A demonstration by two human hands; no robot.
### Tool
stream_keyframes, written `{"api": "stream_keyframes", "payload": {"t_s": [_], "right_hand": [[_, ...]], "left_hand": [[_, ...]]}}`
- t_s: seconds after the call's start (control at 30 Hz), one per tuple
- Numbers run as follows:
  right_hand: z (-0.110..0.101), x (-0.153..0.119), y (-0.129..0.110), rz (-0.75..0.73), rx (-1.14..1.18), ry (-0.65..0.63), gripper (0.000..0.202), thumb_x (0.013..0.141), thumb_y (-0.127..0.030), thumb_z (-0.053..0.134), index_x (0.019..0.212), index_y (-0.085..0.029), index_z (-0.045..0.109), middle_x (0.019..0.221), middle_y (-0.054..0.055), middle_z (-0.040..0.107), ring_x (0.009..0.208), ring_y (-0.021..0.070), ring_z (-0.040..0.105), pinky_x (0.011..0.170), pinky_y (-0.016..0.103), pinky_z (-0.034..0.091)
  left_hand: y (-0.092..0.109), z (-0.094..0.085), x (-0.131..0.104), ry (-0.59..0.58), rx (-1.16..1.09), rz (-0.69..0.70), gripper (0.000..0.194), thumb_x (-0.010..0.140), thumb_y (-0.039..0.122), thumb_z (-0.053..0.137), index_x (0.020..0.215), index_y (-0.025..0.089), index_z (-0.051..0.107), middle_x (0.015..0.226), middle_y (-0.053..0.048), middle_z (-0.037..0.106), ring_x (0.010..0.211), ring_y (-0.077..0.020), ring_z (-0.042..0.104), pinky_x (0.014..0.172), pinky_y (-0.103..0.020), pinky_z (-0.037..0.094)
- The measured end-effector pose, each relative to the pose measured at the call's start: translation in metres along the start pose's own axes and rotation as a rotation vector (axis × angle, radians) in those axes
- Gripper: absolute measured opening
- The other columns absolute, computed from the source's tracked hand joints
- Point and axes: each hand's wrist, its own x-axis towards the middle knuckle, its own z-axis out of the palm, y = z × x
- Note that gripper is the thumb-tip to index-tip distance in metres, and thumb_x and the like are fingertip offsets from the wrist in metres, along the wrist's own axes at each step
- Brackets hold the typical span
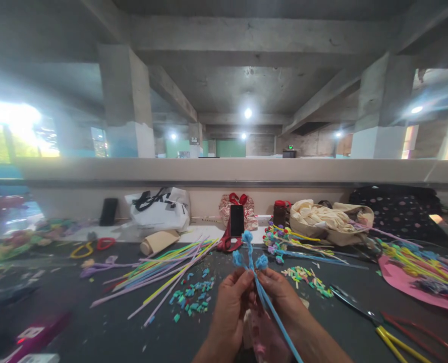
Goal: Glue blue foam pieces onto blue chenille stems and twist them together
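Over the dark table (95,327), left hand (229,307) and right hand (282,297) both pinch blue pipe cleaners (251,254) (curled tips pointing up, stems trailing down-right).

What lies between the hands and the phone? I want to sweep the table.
In the head view, between the hands and the phone, only the blue stems they hold rise; the table there looks bare.

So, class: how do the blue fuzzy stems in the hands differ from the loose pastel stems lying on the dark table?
The blue fuzzy stems are bunched upright with curled tips, pinched by the left hand and right hand; the loose pastel stems lie flat, straight, fanned out and untouched on the dark table. Both are long and thin.
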Motion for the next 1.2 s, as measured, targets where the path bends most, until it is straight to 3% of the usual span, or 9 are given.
{"api": "stream_keyframes", "payload": {"t_s": [0.27, 0.47, 0.6, 0.83, 1.03, 1.2], "right_hand": [[-0.008, 0.007, 0.001, -0.095, -0.152, 0.122, 0.029, 0.048, -0.03, 0.076, 0.067, -0.014, 0.062, 0.051, -0.002, 0.06, 0.041, 0.0089, 0.051, 0.04, 0.018, 0.037], [-0.01, 0.005, -0.001, -0.141, -0.205, 0.116, 0.025, 0.051, -0.03, 0.075, 0.068, -0.016, 0.062, 0.053, -0.004, 0.059, 0.043, 0.0074, 0.047, 0.043, 0.018, 0.035], [-0.009, 0.004, -0.002, -0.104, -0.188, 0.089, 0.026, 0.049, -0.03, 0.075, 0.064, -0.015, 0.06, 0.052, -0.004, 0.056, 0.044, 0.0079, 0.047, 0.044, 0.019, 0.035], [-0.01, 0.002, -0.004, -0.058, -0.25, 0.094, 0.022, 0.058, -0.031, 0.069, 0.068, -0.014, 0.059, 0.049, -0.005, 0.053, 0.042, 0.007, 0.044, 0.043, 0.018, 0.034], [-0.004, -0.005, -0.001, -0.047, -0.221, 0.091, 0.014, 0.064, -0.02, 0.064, 0.075, -0.014, 0.06, 0.059, -0.001, 0.059, 0.048, 0.0086, 0.051, 0.047, 0.019, 0.037], [-0.002, -0.005, 0.002, -0.009, -0.129, 0.089, 0.018, 0.06, -0.018, 0.067, 0.076, -0.013, 0.062, 0.062, 0.001, 0.063, 0.051, 0.0098, 0.054, 0.049, 0.019, 0.039]], "left_hand": [[-0.002, 0.002, 0.001, 0.122, 0.131, 0.113, 0.021, 0.049, 0.022, 0.072, 0.061, 0.013, 0.057, 0.048, 0.004, 0.055, 0.039, -0.0052, 0.046, 0.037, -0.015, 0.036], [-0.001, -0.003, 0.0, 0.075, 0.322, 0.166, 0.016, 0.051, 0.02, 0.07, 0.062, 0.012, 0.062, 0.057, 0.0, 0.062, 0.052, -0.0097, 0.053, 0.047, -0.019, 0.042], [0.001, -0.004, 0.002, 0.097, 0.297, 0.168, 0.013, 0.05, 0.019, 0.07, 0.058, 0.013, 0.062, 0.056, 0.0, 0.062, 0.048, -0.0094, 0.052, 0.046, -0.019, 0.042], [0.004, -0.011, 0.008, 0.082, 0.326, 0.159, 0.013, 0.052, 0.019, 0.068, 0.061, 0.013, 0.061, 0.055, 0.001, 0.06, 0.048, -0.0093, 0.052, 0.048, -0.02, 0.042], [0.004, -0.011, 0.009, 0.069, 0.394, 0.143, 0.016, 0.051, 0.019, 0.067, 0.063, 0.012, 0.059, 0.053, 0.002, 0.058, 0.044, -0.0074, 0.047, 0.045, -0.019, 0.039], [0.006, -0.012, 0.012, 0.099, 0.491, 0.145, 0.015, 0.051, 0.019, 0.065, 0.061, 0.013, 0.056, 0.048, 0.004, 0.054, 0.043, -0.0068, 0.044, 0.043, -0.019, 0.037]]}}
